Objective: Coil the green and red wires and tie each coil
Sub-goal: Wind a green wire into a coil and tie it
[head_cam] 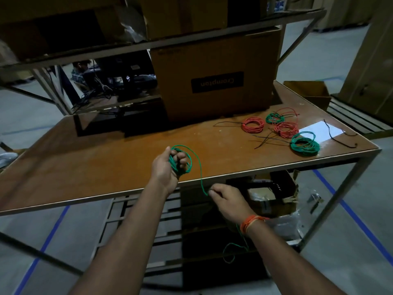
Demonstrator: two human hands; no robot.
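While the small green wire coil (180,163) is clasped in the left hand (168,165), its loose tail (201,177), pinched by the right hand (225,201) below, should be fed under even tension.

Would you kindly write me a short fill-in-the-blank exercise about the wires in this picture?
1. The left hand grips a partly wound coil of ____ wire.
2. The right hand pinches the same wire below the ____ edge.
3. Finished coils lying on the table number ____.

Missing words: green; table; four
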